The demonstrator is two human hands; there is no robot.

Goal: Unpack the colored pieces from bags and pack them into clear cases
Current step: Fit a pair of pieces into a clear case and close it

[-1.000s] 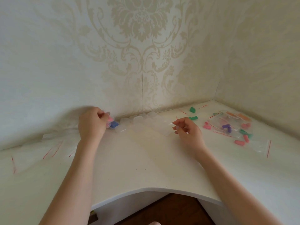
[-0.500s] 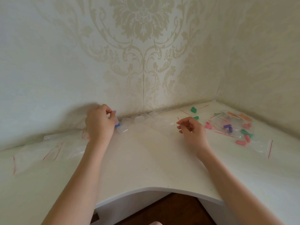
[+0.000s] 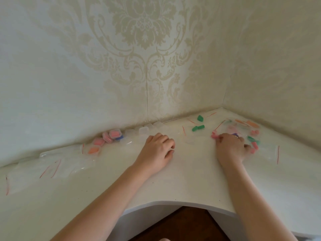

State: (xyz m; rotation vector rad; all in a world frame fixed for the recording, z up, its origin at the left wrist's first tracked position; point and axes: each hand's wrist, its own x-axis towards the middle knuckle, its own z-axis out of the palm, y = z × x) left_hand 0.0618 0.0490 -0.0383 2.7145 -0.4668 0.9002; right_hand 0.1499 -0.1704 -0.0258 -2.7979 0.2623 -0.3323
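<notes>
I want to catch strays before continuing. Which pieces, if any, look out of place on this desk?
Three green pieces lie loose near the back wall, apart from the main pile under the right hand. The filled cases sit tumbled at angles on the left. Nothing looks damaged or fallen off the desk.

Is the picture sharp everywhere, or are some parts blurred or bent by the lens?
Head view: the light is soft and even, with only faint shadows under the hands; the right hand and the loose colored pieces beside it are smeared by motion; the left hand and the filled clear cases look sharper; the wide lens bends the desk edge and wall lines.
</notes>
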